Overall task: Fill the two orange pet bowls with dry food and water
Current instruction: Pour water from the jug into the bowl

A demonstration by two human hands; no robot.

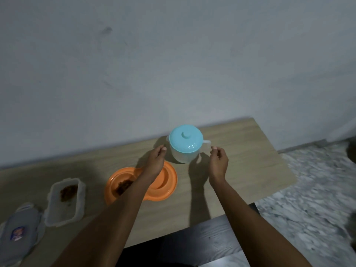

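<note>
An orange double pet bowl (169, 191) lies on the wooden table (240, 170). Its left well holds brown dry food (123, 186); the right well is partly hidden by my left forearm. Behind it stands a translucent jug (184, 155) with a light blue lid (185, 140), its handle pointing right. My left hand (156, 160) hovers just left of the jug, fingers loosely curled, holding nothing. My right hand (218, 160) hovers just right of the handle, also loosely curled and holding nothing.
A clear plastic food container (64, 205) with some brown kibble sits to the left, its grey lid (20, 230) lying beside it. A grey wall backs the table. The table's right edge drops to a speckled floor (308, 189). Dark furniture (202, 241) is below.
</note>
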